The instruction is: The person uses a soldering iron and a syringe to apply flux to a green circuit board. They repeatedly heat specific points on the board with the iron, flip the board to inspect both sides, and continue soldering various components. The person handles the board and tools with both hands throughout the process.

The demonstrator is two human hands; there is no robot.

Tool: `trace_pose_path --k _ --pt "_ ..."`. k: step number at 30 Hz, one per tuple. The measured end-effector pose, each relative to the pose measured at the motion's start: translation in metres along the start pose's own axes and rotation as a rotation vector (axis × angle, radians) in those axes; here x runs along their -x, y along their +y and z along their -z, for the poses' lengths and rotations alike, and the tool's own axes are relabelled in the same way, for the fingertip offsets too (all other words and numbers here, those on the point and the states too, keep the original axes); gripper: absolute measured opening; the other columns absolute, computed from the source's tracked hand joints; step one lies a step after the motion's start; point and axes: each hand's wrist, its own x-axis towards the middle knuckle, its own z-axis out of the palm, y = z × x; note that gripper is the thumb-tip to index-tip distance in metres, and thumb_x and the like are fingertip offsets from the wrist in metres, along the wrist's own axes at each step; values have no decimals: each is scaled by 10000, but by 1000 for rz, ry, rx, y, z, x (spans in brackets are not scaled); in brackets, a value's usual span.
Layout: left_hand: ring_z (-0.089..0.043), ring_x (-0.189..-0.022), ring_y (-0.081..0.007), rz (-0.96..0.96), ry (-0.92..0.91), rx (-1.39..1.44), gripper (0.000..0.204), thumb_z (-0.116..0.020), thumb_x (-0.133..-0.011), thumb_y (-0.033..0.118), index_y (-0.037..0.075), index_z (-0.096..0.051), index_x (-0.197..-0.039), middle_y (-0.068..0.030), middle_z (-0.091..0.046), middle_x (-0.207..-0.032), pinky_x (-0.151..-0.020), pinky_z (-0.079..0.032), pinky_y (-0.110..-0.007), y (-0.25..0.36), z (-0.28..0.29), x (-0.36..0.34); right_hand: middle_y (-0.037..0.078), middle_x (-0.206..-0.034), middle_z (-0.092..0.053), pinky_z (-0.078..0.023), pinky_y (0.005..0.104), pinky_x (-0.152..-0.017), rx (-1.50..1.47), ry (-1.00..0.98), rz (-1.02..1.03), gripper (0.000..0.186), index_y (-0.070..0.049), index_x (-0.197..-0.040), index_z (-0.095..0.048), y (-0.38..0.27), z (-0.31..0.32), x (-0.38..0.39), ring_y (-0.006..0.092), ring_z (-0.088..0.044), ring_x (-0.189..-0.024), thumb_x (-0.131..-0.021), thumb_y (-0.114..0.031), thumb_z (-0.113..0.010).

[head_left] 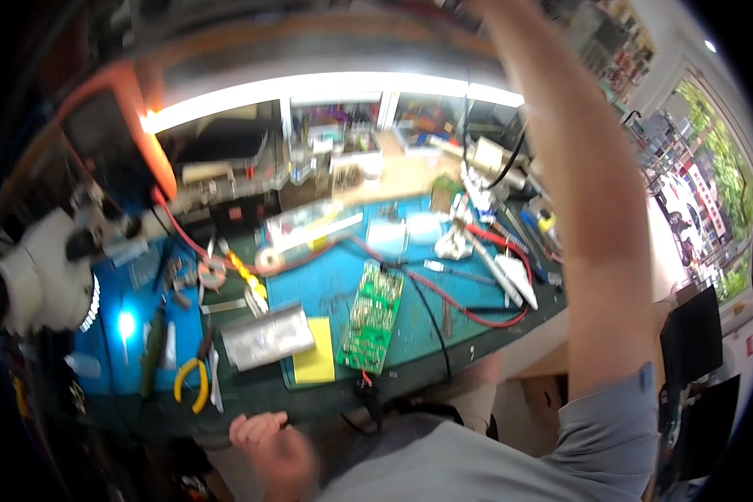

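"Workbench [263, 393] with blue mats [410, 351]: what's at the left?"

"Yellow-handled pliers [192, 385], then a silver metal block [268, 337] near the front edge"

"Left hand [274, 448]?"

"Below the block, off the bench, fingers curled; it's blurred, so I cannot tell whether it grips anything"

"Next?"

"Yellow paper [314, 356] beside the block, then the green circuit board [372, 322], lying mostly on the mat"

"Right hand?"

"Past the top edge; only the raised right forearm [607, 192] shows, so I cannot tell its state"
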Motion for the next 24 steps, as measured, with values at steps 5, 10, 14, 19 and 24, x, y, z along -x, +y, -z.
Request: trace_pose_path --k 5,10,14,19,24 --pt "-580 -964 -293 -71 -104 206 401 -593 -863 1 33 -492 -1249 -119 -630 -1051 -996 -390 -543 12 -12 -1 151 -762 -620 -512 218 -467 -1081 -162 -262 111 85 -907 -605 19 -20 -11 171 -647 -663 -958 16 -535" --pt "-580 -1054 -313 28 -168 335 606 -741 -889 337 -8 -492 -1320 -138 -615 -1205 -944 -415 -466 42 -30 -24 161 -850 -612 -557 188 -529 -1492 -218 -383 81 130 -940 -521 -1 0 28 166 -640 -662 -961 51 -524" --pt "-526 -1144 -364 124 -226 272 925 -786 -816 487 -54 -365 -1438 -200 -535 -1311 -949 -396 -476 64 -50 -39 177 -904 -627 -569 168 -576 -1403 -215 -167 103 138 -973 -521 -13 20 96 151 -637 -657 -963 39 -546" --pt "-520 -1117 -344 222 -255 129 1024 -851 -749 339 -62 -275 -1495 -187 -533 -1298 -942 -373 -482 80 -53 -56 132 -904 -679 -564 230 -663 -646 -187 414 238 59 -1124 -603 16 9 180 132 -661 -722 -953 -107 -606" --pt "-526 -1117 -321 263 -261 135 1055 -832 -695 86 -50 -200 -1528 -174 -547 -1264 -971 -346 -465 87 -68 -65 82 -1144 -698 -556 318 -755 -437 -622 814 418 -12 -1208 -645 55 -6 274 175 -686 -967 -830 -146 -762"
